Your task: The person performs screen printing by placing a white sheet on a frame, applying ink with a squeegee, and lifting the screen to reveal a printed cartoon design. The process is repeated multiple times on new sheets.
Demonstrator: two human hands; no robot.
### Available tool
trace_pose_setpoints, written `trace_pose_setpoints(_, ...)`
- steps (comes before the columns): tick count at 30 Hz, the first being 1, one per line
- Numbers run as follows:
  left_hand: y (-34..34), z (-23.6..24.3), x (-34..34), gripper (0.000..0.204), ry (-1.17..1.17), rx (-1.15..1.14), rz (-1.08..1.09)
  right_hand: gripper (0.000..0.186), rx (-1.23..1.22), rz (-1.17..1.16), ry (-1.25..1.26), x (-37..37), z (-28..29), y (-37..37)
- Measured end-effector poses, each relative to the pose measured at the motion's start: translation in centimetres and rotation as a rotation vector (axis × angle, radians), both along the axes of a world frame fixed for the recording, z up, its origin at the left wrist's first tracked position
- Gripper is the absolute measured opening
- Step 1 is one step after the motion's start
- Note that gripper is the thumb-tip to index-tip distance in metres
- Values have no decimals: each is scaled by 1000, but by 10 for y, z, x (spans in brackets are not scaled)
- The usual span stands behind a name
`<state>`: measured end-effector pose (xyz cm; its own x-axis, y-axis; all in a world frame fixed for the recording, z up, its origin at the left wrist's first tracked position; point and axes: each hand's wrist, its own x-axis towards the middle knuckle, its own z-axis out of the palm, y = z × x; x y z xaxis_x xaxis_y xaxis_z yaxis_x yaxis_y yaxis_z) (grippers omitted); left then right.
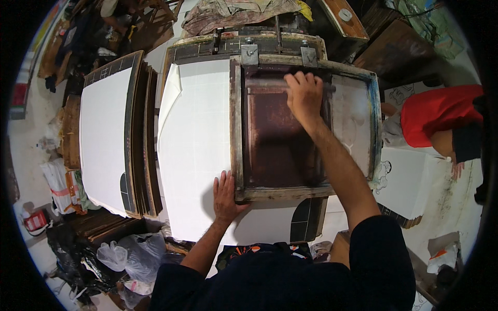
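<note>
A wooden-framed printing screen (236, 129) lies over white fabric (194, 129) spread on a board with a dark gridded surface. Inside the frame, the mesh (280, 135) carries a dark maroon rectangle. My right hand (305, 98) is closed at the far end of the mesh, fingers curled over what looks like a squeegee (267, 83) lying crosswise; my hand hides part of it. Flat on the fabric, fingers stretched out, my left hand (225, 199) rests beside the frame's near left corner. Its thumb points along the near edge of the frame.
Metal hinge clamps (249, 54) hold the screen's far edge. To the left, a stack of boards (142, 135) bears another white sheet (104, 135). A person in a red garment (438, 116) bends at the right, near stacked white sheets (402, 181). Plastic bags (135, 254) lie at lower left.
</note>
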<state>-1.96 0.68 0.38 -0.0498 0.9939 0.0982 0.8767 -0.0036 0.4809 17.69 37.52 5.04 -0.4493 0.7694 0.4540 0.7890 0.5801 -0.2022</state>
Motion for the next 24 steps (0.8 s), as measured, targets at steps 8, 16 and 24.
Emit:
trace_pose_setpoints(8, 0, 3, 0, 117, 15, 10, -20, 33, 36, -41, -59, -16, 2, 33)
trace_pose_setpoints(16, 5, 5, 2, 117, 16, 41, -25, 36, -132, -51, -116, 28, 18, -145)
trace_pose_setpoints(24, 0, -1, 6, 117, -79, 120, -8, 52, -259, -60, -156, 59, 19, -297)
